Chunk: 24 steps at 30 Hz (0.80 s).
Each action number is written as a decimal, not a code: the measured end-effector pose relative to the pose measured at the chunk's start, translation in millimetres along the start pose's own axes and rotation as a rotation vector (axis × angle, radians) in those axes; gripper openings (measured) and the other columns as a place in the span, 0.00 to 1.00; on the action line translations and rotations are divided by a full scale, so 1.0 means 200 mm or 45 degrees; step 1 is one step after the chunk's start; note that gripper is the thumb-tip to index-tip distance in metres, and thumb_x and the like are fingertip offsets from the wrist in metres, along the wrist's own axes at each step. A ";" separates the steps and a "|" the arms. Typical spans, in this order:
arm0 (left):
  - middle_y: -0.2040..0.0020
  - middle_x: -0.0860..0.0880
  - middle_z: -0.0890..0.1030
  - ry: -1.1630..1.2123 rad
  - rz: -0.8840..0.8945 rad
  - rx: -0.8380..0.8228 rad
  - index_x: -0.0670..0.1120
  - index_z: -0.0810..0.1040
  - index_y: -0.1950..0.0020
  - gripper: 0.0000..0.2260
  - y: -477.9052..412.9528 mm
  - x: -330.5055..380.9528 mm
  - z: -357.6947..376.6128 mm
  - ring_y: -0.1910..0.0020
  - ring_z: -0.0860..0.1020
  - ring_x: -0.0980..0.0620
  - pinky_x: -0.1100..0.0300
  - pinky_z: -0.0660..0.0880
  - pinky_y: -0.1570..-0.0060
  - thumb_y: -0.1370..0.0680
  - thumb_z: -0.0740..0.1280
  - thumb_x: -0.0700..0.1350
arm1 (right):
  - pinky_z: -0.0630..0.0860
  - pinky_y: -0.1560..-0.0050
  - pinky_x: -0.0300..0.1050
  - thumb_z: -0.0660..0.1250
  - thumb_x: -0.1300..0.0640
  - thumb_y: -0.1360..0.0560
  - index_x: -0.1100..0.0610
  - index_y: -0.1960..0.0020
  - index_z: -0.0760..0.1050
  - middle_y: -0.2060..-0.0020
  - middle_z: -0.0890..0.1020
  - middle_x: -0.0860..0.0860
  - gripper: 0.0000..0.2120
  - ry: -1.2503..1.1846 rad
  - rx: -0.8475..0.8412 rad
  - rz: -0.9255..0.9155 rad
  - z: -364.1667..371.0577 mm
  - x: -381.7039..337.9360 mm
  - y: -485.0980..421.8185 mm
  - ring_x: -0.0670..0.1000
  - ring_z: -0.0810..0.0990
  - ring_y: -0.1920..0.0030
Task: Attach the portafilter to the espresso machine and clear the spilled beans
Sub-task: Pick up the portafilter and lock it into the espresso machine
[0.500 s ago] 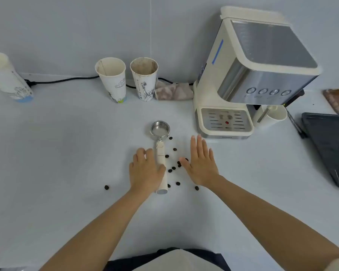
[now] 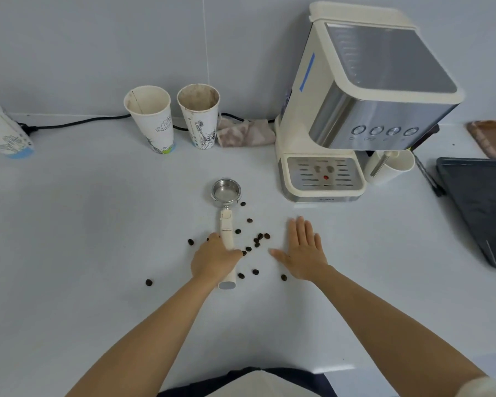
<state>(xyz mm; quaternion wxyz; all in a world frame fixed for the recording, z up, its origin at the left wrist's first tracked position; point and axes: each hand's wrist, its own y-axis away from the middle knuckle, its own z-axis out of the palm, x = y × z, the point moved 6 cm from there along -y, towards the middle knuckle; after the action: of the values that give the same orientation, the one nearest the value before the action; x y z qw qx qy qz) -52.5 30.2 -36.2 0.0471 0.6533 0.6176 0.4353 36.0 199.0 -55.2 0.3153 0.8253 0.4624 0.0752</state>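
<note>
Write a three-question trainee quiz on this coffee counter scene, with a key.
1. True or false: the portafilter is locked into the espresso machine.
2. Which hand grips the portafilter handle? A) left hand B) right hand
3. Fill in: the right hand lies ____ on the counter, beside the spilled beans.

Key: 1 false, it lies on the counter; 2 A; 3 flat, open.

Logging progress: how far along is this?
Done: nothing. In hand: left hand wraps the portafilter handle, which lies on the counter, basket empty. Right hand rests flat, open. Left: lock it into the machine; clear the beans, scattered around the handle.
</note>
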 end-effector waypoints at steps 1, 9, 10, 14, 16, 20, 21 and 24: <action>0.55 0.47 0.75 0.096 -0.022 -0.027 0.43 0.67 0.48 0.13 -0.01 -0.01 0.00 0.57 0.75 0.46 0.58 0.69 0.65 0.29 0.65 0.45 | 0.36 0.26 0.54 0.47 0.37 0.23 0.59 0.27 0.29 0.26 0.32 0.57 0.40 0.013 0.002 0.001 0.01 0.00 0.00 0.56 0.31 0.26; 0.64 0.44 0.72 0.552 -0.042 -0.253 0.43 0.64 0.47 0.11 -0.05 0.00 -0.07 0.73 0.72 0.48 0.59 0.71 0.73 0.27 0.61 0.36 | 0.34 0.27 0.55 0.47 0.36 0.23 0.59 0.27 0.29 0.26 0.31 0.56 0.40 -0.027 -0.001 0.007 0.02 0.00 -0.02 0.55 0.29 0.27; 0.64 0.45 0.72 0.527 -0.016 -0.262 0.43 0.64 0.46 0.12 -0.05 0.01 -0.08 0.73 0.72 0.48 0.59 0.71 0.73 0.27 0.62 0.36 | 0.34 0.27 0.55 0.47 0.36 0.23 0.59 0.27 0.29 0.26 0.31 0.56 0.40 -0.029 -0.001 0.007 0.02 0.01 -0.02 0.55 0.29 0.27; 0.62 0.46 0.72 0.438 0.133 -0.338 0.45 0.65 0.45 0.15 -0.04 0.10 -0.14 0.73 0.72 0.49 0.59 0.71 0.73 0.28 0.67 0.39 | 0.33 0.27 0.55 0.48 0.36 0.23 0.58 0.27 0.29 0.26 0.31 0.56 0.41 -0.056 -0.009 0.001 0.01 0.00 -0.02 0.55 0.29 0.27; 0.62 0.46 0.73 0.369 0.229 -0.377 0.46 0.65 0.44 0.17 -0.04 0.17 -0.17 0.74 0.72 0.50 0.59 0.70 0.73 0.28 0.69 0.41 | 0.34 0.27 0.55 0.48 0.36 0.23 0.58 0.26 0.30 0.26 0.32 0.55 0.41 -0.151 -0.022 -0.001 0.00 0.00 -0.02 0.55 0.29 0.27; 0.57 0.45 0.75 0.223 0.390 -0.415 0.47 0.66 0.42 0.19 -0.05 0.32 -0.21 0.74 0.72 0.49 0.58 0.72 0.71 0.29 0.69 0.40 | 0.37 0.26 0.53 0.51 0.41 0.22 0.58 0.25 0.35 0.24 0.38 0.55 0.37 -0.450 0.122 -0.001 -0.12 -0.02 0.04 0.54 0.34 0.25; 0.56 0.45 0.75 0.194 0.416 -0.430 0.47 0.66 0.42 0.19 -0.05 0.36 -0.22 0.74 0.72 0.49 0.58 0.72 0.72 0.29 0.69 0.39 | 0.39 0.25 0.52 0.52 0.43 0.21 0.59 0.25 0.37 0.24 0.40 0.54 0.36 -0.519 0.205 -0.037 -0.18 -0.02 0.08 0.53 0.35 0.25; 0.53 0.45 0.75 0.094 0.483 -0.475 0.47 0.65 0.40 0.21 -0.06 0.47 -0.23 0.75 0.72 0.49 0.61 0.70 0.77 0.29 0.68 0.37 | 0.43 0.25 0.46 0.54 0.47 0.21 0.58 0.24 0.44 0.23 0.48 0.50 0.32 -0.730 0.525 -0.224 -0.44 -0.07 0.26 0.49 0.41 0.24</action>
<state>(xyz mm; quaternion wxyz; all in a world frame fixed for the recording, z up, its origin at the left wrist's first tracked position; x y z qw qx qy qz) -103.9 90.2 32.8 0.0618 0.7212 0.3946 0.5660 28.5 208.9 47.9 0.2643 0.8161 0.4299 -0.2815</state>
